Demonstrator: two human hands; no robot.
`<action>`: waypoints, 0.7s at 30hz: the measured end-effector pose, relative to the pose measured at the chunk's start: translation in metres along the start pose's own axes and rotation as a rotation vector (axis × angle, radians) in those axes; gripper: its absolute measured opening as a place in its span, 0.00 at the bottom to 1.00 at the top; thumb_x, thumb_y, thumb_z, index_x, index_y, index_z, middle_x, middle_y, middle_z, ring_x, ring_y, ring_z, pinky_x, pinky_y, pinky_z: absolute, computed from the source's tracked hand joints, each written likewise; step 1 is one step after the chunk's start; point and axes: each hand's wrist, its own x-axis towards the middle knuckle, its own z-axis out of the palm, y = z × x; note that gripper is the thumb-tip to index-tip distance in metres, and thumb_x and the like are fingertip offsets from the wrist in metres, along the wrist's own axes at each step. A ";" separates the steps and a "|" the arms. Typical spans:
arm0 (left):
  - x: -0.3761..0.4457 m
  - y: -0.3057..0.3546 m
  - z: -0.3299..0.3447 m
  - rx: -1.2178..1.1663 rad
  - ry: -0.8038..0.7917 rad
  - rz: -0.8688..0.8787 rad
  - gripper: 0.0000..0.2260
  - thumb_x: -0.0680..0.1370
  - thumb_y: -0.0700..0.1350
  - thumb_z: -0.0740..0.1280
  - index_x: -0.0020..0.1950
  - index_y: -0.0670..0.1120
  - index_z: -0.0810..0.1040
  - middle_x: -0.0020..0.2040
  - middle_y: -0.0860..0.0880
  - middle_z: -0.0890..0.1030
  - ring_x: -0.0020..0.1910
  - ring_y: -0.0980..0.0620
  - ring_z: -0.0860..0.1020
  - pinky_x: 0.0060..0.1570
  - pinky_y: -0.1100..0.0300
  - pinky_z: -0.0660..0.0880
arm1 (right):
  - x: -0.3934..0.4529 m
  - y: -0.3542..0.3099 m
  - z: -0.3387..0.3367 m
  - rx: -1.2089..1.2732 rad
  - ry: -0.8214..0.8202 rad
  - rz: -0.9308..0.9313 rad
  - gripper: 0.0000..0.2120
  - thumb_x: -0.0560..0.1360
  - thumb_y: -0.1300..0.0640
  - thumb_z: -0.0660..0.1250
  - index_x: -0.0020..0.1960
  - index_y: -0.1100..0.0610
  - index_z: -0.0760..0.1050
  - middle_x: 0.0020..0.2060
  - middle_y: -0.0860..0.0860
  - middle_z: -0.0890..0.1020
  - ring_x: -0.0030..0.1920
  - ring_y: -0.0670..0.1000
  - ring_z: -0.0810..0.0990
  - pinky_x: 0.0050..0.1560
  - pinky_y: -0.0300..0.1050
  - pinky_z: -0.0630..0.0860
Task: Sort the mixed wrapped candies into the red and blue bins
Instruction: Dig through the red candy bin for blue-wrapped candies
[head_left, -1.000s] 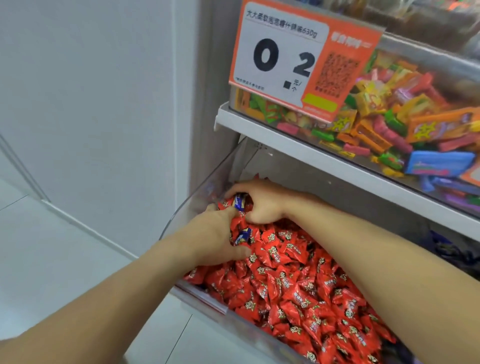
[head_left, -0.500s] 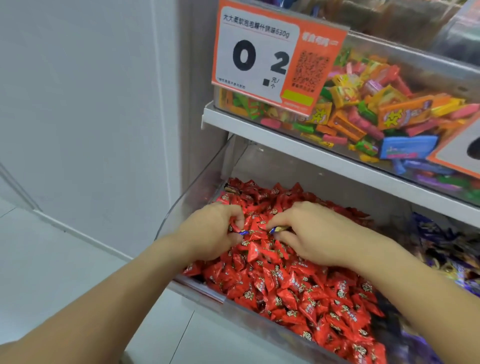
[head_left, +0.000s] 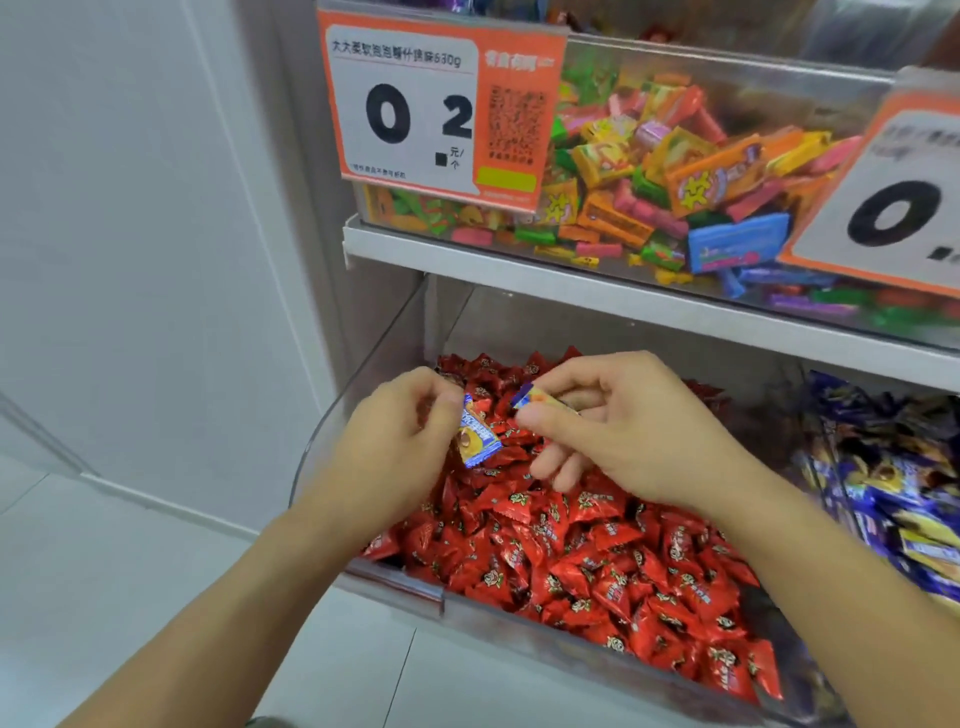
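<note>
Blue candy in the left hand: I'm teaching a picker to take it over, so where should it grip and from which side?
Grip the blue candy by its free lower end, coming from the right. The left hand pinches its upper end, and the wrapper hangs tilted above the red candies, leaving that crimped edge exposed.

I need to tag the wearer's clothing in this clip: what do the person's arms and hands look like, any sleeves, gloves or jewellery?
Both forearms are bare right to the bottom edge of the picture, with no sleeve in view. The left hand and the right hand are bare: no gloves, and no ring, watch or bracelet shows. The nails look short and unpainted.
</note>
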 end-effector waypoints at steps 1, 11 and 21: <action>0.000 0.003 0.003 -0.038 0.041 -0.021 0.09 0.81 0.48 0.62 0.42 0.50 0.78 0.38 0.53 0.82 0.34 0.55 0.76 0.36 0.63 0.71 | 0.001 -0.001 0.006 0.071 0.009 0.021 0.04 0.78 0.59 0.70 0.52 0.57 0.81 0.35 0.57 0.86 0.34 0.56 0.86 0.43 0.53 0.84; -0.005 0.013 0.013 -0.502 -0.076 -0.285 0.09 0.82 0.47 0.63 0.51 0.42 0.74 0.32 0.49 0.82 0.34 0.50 0.84 0.34 0.57 0.79 | 0.003 0.012 0.032 0.057 0.205 0.012 0.07 0.73 0.51 0.76 0.45 0.53 0.81 0.32 0.50 0.85 0.33 0.50 0.85 0.37 0.50 0.83; -0.016 -0.010 -0.001 -0.120 -0.170 -0.291 0.03 0.80 0.48 0.67 0.47 0.51 0.78 0.35 0.54 0.80 0.29 0.61 0.78 0.29 0.68 0.72 | 0.092 0.011 -0.008 -0.502 0.062 0.084 0.09 0.76 0.53 0.71 0.56 0.47 0.79 0.48 0.41 0.81 0.52 0.45 0.79 0.53 0.39 0.73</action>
